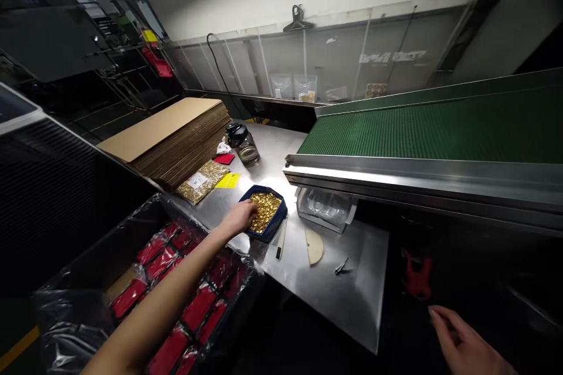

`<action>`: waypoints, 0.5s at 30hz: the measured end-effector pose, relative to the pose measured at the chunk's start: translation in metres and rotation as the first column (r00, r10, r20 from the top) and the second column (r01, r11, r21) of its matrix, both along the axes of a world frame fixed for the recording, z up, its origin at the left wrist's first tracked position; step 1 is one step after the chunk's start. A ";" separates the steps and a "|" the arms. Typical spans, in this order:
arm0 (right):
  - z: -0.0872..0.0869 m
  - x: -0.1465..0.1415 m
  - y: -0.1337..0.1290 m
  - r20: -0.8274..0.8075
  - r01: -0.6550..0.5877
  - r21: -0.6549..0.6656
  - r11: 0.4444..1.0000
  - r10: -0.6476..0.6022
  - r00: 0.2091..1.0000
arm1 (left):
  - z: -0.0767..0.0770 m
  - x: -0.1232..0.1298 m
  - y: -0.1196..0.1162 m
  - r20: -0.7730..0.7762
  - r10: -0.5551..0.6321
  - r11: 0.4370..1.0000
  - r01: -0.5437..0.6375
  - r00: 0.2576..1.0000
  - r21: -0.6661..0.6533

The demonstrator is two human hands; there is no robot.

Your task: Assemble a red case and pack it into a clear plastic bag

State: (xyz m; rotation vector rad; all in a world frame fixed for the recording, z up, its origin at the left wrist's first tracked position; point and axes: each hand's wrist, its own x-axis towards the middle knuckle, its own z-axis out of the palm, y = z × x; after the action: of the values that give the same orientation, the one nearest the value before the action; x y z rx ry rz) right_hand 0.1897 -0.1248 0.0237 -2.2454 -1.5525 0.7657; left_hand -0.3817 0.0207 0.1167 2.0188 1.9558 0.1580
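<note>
1. Right hand (pixel 461 343) sits nearest the camera, low and well right of the blue tray (pixel 276 224), fingers loosely spread, holding nothing, over the dark area off the table edge. Keep it free for receiving what you pick.
2. Your left hand (pixel 240 217) reaches to the blue tray's near-left rim, fingers curled narrow into the small gold parts (pixel 265 210). You can't tell from here whether any are pinched yet, so check before lifting.
3. Pinch from the heap's top, near the rim; don't rake, or pieces likely spill onto the steel table (pixel 325 287).
4. Blue tray looks light, so press down gently or it may slide toward the pen (pixel 280 243) just right of it.
5. Mind your forearm: it crosses the bin of red packs (pixel 176 293), which sits below-left of the tray, lined in black plastic. Lift clear so it doesn't drag.
6. Beyond the tray: bagged gold parts (pixel 203 180), yellow card (pixel 229 180), red card (pixel 224 159), jar (pixel 244 143), cardboard stack (pixel 171 135). Leave them alone.
7. Right of the tray: clear plastic bag (pixel 325 205) under the green conveyor (pixel 435 129), a pale half-round piece (pixel 314 246), a small metal clip (pixel 342 267). Not in your way.
</note>
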 end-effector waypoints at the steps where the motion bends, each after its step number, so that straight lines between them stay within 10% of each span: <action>1: 0.005 -0.004 -0.001 0.001 0.017 -0.024 1.000 -0.016 1.000 | -0.002 -0.002 0.009 -0.020 -0.019 0.999 0.018 1.000 -0.029; 8: 0.007 -0.012 -0.009 0.009 0.032 0.071 0.997 -0.033 0.999 | -0.002 -0.013 0.025 -0.015 0.008 0.996 -0.009 1.000 -0.094; 15: -0.006 -0.005 -0.012 0.070 -0.020 0.167 0.986 0.009 0.998 | 0.007 0.004 0.019 0.377 0.245 0.962 -0.271 0.893 0.017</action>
State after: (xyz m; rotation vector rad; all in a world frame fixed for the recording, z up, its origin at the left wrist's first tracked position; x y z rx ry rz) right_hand 0.1852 -0.1363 0.0180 -2.1610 -1.6021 0.5450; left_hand -0.3778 0.0398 0.1236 1.6072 1.9761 0.6322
